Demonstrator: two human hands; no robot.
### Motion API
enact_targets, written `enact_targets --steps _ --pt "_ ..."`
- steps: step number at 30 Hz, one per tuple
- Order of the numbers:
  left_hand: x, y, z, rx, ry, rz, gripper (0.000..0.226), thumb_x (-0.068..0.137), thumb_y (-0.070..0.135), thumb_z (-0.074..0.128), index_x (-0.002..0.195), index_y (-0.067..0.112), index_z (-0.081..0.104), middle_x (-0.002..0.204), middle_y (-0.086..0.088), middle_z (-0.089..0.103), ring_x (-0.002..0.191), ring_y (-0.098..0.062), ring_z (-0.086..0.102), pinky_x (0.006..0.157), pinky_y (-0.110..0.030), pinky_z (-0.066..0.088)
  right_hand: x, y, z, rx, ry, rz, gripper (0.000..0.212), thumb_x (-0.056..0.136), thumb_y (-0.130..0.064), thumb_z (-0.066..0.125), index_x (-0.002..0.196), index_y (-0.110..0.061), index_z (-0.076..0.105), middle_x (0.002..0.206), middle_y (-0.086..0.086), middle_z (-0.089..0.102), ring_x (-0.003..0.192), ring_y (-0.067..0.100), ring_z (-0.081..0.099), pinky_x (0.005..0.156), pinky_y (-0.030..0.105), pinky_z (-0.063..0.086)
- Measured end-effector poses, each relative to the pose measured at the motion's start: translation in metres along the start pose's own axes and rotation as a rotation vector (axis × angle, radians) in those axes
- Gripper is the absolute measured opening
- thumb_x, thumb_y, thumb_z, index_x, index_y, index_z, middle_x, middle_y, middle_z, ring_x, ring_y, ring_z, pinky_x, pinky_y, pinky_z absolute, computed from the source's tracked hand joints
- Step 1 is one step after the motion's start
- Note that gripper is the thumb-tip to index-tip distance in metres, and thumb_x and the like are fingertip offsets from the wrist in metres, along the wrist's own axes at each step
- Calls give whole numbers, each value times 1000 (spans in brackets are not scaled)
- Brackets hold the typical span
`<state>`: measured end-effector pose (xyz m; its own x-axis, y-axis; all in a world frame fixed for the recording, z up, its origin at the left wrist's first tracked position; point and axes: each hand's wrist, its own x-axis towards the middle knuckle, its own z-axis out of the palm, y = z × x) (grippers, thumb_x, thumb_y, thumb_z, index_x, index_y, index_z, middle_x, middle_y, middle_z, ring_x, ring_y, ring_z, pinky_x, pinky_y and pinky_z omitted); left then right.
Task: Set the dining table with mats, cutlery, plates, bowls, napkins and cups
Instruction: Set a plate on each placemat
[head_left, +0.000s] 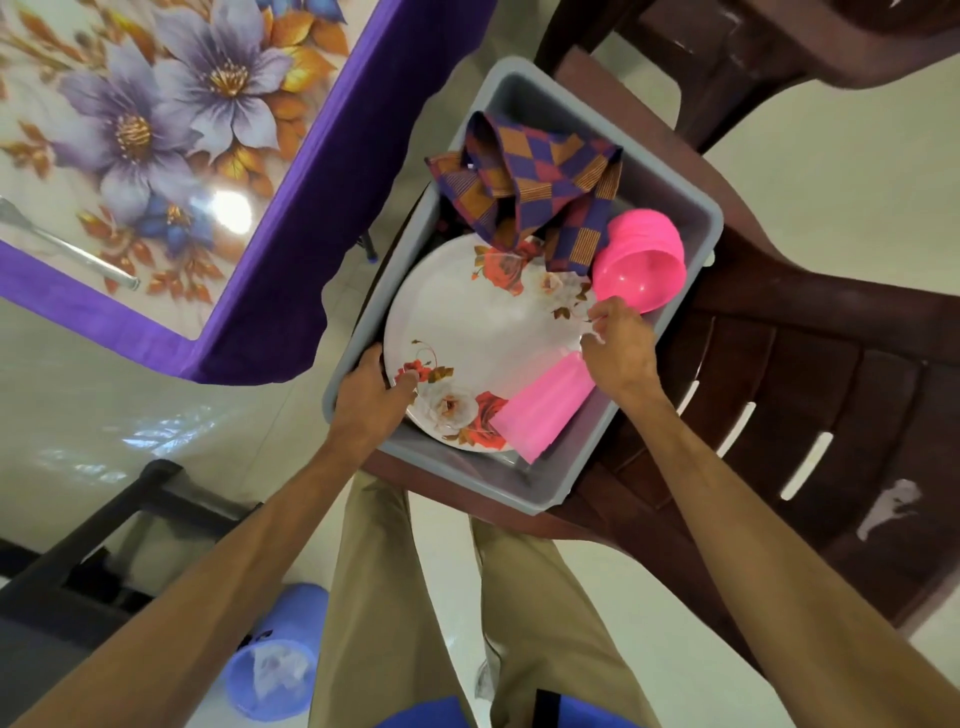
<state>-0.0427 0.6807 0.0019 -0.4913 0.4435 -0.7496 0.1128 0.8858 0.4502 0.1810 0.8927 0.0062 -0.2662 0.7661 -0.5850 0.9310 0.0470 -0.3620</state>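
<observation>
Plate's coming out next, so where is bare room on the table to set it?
The floral table is bare between the cutlery piece and its purple edge. The grey tub is crowded.

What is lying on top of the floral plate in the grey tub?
On the floral plate lie a pink cup on its side, a checked napkin over its far edge and pink bowls at its right rim. Anything under the plate is hidden.

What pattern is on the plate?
White plate with red and white roses; head view.
</observation>
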Motion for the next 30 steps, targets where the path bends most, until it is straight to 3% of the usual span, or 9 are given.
enact_targets --steps 6,11,14,17,21,23,25,27,30 --pt "-3 -4 5 19 33 17 57 100 33 67 151 15 47 139 -7 67 126 -31 65 105 -45 53 -4 7 16 -73 -147 -3 38 94 -13 66 131 -11 62 132 12 62 115 29 63 101 41 52" --pt "-6 -5 5 -73 42 -9 68 93 41 75 151 20 46 140 -3 67 128 -28 64 109 -49 52 -11 3 23 -56 68 14 52 91 -10 69 140 -5 51 138 20 48 124 37 50 103 45 45" --pt "-5 -4 9 -71 58 -19 65 93 42 75 148 19 50 137 -3 68 126 -28 64 106 -45 54 -6 2 21 17 60 95 58 92 -10 69 144 -5 45 141 21 45 127 38 49 102 45 45" --pt "-8 0 11 -98 78 -42 54 94 39 75 140 17 56 127 -2 70 114 -23 68 89 -31 55 -1 6 20 59 -34 137 57 94 -11 67 146 -5 43 144 21 47 130 38 50 104 41 43" --pt "-12 4 14 -153 104 -45 50 97 40 72 135 17 50 112 7 63 94 -12 62 62 -10 49 2 13 20 30 -98 124 50 97 -16 65 143 -7 49 145 17 49 133 35 49 107 35 40" --pt "-11 5 14 -153 78 -23 52 97 46 69 134 18 47 110 8 61 89 -10 63 55 -7 46 2 16 20 29 -111 126 49 97 -18 64 143 -8 51 144 15 51 133 33 49 106 34 40" --pt "-9 5 11 -185 -7 -35 55 98 49 66 138 19 43 114 5 62 94 -13 67 61 -14 54 1 17 19 33 -118 128 48 97 -19 64 142 -9 52 145 13 53 133 31 50 102 31 41" --pt "-8 4 5 -262 -111 -53 56 98 50 65 140 22 42 121 1 67 104 -20 72 72 -33 65 0 16 17 45 -130 139 49 98 -20 63 144 -10 51 147 11 53 132 30 52 95 27 39" --pt "-12 8 -8 -309 -198 35 56 97 50 68 145 32 45 126 2 71 108 -20 74 78 -48 66 -4 13 11 68 -147 154 51 98 -20 62 146 -10 49 147 10 54 131 29 54 90 24 38"
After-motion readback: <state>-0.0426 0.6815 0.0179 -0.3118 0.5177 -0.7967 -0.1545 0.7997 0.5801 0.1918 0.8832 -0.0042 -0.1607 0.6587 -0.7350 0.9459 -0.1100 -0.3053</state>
